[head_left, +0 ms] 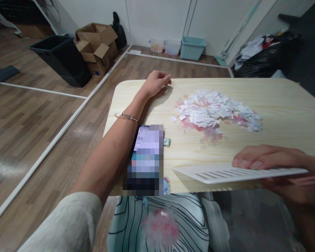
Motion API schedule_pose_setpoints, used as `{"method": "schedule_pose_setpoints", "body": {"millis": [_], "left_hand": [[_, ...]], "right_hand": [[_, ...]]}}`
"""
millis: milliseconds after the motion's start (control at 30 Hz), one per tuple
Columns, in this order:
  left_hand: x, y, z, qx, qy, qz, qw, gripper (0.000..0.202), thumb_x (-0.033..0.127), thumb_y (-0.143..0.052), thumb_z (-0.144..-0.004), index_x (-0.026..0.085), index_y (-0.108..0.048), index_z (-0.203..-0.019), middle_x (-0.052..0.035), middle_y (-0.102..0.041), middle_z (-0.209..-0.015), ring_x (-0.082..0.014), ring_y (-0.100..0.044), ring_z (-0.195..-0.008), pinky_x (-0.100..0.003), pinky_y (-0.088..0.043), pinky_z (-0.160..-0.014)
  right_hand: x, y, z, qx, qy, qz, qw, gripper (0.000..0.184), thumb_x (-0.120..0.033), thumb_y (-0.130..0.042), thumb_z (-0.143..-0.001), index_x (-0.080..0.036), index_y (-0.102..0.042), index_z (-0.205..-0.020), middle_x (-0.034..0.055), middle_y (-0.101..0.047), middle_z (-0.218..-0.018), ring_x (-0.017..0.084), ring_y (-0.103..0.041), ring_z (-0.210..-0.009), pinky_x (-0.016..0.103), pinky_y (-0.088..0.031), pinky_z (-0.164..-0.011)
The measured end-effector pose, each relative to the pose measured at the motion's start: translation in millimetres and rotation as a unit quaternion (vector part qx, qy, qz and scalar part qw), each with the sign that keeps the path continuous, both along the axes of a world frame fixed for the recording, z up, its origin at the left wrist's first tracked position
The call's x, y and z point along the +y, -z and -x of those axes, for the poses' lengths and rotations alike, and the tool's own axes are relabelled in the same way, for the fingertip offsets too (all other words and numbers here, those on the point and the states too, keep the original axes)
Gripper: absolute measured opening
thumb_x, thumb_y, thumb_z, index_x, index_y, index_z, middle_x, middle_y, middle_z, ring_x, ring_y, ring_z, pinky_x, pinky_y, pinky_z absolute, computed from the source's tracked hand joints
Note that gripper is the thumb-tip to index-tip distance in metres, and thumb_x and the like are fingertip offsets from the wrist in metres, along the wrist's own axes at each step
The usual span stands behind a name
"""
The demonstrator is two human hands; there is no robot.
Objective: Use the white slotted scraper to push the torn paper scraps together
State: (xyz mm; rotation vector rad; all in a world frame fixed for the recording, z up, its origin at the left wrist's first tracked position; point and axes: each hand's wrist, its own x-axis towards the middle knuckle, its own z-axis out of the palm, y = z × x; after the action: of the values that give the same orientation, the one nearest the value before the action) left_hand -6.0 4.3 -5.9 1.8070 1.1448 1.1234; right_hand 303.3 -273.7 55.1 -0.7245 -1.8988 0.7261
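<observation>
My right hand (273, 161) grips a thin white slotted panel (215, 173) by its right end, with fingers on top. The panel sits low over the near table edge, tilted almost edge-on. Near the far left of the table (286, 115) rests my left hand (159, 83), fingers loosely bent with nothing visible in them. A heap of small white paper pieces (212, 106) mixed with pinkish see-through bits lies spread between and beyond my hands. Beside my left forearm is a phone (147, 140), partly blurred out. A small tag-like piece (167, 142) touches its right side.
Teal cloth with black lines (126, 224) covers my lap, bearing a pink see-through bundle (161, 227). On the floor stand a black bin (60, 59), cardboard boxes (94, 52), a teal tub (193, 48) and clear boxes (172, 46). A black bag (262, 61) lies back right.
</observation>
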Motion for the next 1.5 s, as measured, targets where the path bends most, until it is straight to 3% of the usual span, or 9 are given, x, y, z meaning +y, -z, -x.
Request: {"method": "schedule_pose_setpoints", "body": {"millis": [367, 733, 1067, 1267, 1500], "left_hand": [[-4, -3.2, -1, -0.026, -0.002, 0.004, 1.000, 0.027, 0.023, -0.067, -0.098, 0.017, -0.067, -0.071, 0.0002, -0.051, -0.061, -0.0134, -0.052, -0.064, -0.028, -0.047, -0.070], [-2, -1.4, -2, -0.007, -0.012, 0.001, 1.000, 0.028, 0.025, -0.066, -0.099, 0.016, -0.070, -0.073, -0.0012, -0.056, -0.063, -0.0121, -0.052, -0.063, -0.028, -0.047, -0.067], [2, 2.1, 0, -0.009, -0.005, 0.001, 1.000, 0.030, 0.027, -0.066, -0.099, 0.016, -0.071, -0.072, -0.0024, -0.058, -0.066, -0.0116, -0.051, -0.061, -0.030, -0.046, -0.067], [2, 2.5, 0, -0.012, -0.001, -0.003, 1.000, 0.030, 0.030, -0.067, -0.099, 0.016, -0.071, -0.073, -0.0012, -0.057, -0.063, -0.0112, -0.050, -0.060, -0.027, -0.047, -0.066], [0, -0.1, -1, -0.003, -0.003, -0.009, 1.000, 0.031, 0.027, -0.064, -0.100, 0.017, -0.071, -0.071, -0.0006, -0.054, -0.061, -0.0110, -0.046, -0.058, -0.027, -0.044, -0.064]], "right_hand": [[-1, -2.4, 6, 0.016, 0.003, 0.025, 1.000, 0.010, -0.028, -0.092, -0.086, -0.026, -0.086, -0.093, 0.0058, -0.081, -0.073, 0.027, -0.080, -0.061, 0.038, -0.070, -0.051], [2, -7.7, 15, 0.002, -0.006, 0.022, 1.000, 0.022, -0.006, -0.088, -0.076, -0.022, -0.080, -0.089, 0.0039, -0.076, -0.072, 0.024, -0.078, -0.061, 0.033, -0.068, -0.053], [4, 2.8, 5, 0.006, 0.009, 0.050, 0.999, 0.008, -0.022, -0.092, -0.085, -0.024, -0.085, -0.089, 0.0077, -0.082, -0.073, 0.025, -0.079, -0.060, 0.034, -0.069, -0.055], [5, 3.2, 4, 0.002, 0.004, 0.047, 0.999, 0.012, -0.036, -0.091, -0.088, -0.026, -0.088, -0.093, 0.0087, -0.084, -0.075, 0.028, -0.081, -0.061, 0.037, -0.070, -0.054], [5, 1.6, 6, 0.017, 0.006, 0.061, 0.998, 0.014, -0.039, -0.091, -0.089, -0.025, -0.087, -0.090, 0.0073, -0.085, -0.073, 0.027, -0.082, -0.060, 0.034, -0.071, -0.055]]}}
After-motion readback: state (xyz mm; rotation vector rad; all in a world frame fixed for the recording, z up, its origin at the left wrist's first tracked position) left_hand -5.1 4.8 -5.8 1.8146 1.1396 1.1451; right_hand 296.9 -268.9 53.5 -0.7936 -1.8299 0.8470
